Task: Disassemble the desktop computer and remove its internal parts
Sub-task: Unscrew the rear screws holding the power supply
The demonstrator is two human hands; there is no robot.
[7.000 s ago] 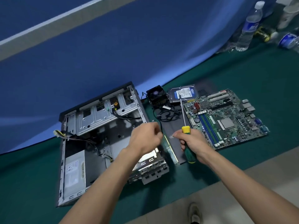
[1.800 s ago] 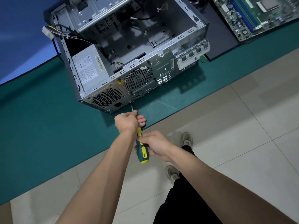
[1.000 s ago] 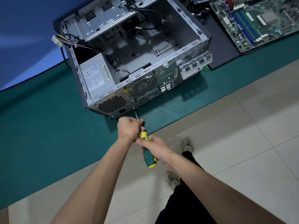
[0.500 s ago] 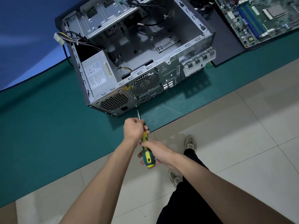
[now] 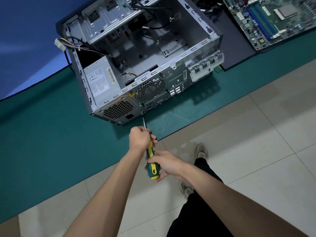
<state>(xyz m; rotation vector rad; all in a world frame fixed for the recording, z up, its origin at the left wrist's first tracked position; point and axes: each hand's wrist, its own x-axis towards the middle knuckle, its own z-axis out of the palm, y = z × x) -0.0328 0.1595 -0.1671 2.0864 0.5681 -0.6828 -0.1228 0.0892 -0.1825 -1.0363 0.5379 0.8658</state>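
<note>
Pinching the bare shaft just above the handle, the left hand [image 5: 140,139] has its fingers curled tight round the screwdriver [image 5: 151,157]; the fingertips sit behind the shaft and cannot be made out. Right hand [image 5: 165,164] wraps the green-and-yellow handle near its butt, thumb side up, fingers curled under and partly hidden. The tip reaches toward the lower rear edge of the computer case [image 5: 196,53]; whether it touches a screw there is too small to tell. Both forearms run up from the bottom of the view, bare, converging on the tool.

The case lies open side up on a green mat [image 5: 42,142], power supply [image 5: 100,81] in its near-left corner, a cable bundle [image 5: 71,45] hanging over the left wall. Motherboard [image 5: 273,19] lies apart at upper right, cut off by the edge. Pale tile floor [image 5: 256,151] runs alongside the mat; two shoes [image 5: 201,152] stand on it. Blue backdrop [image 5: 25,40] behind.
</note>
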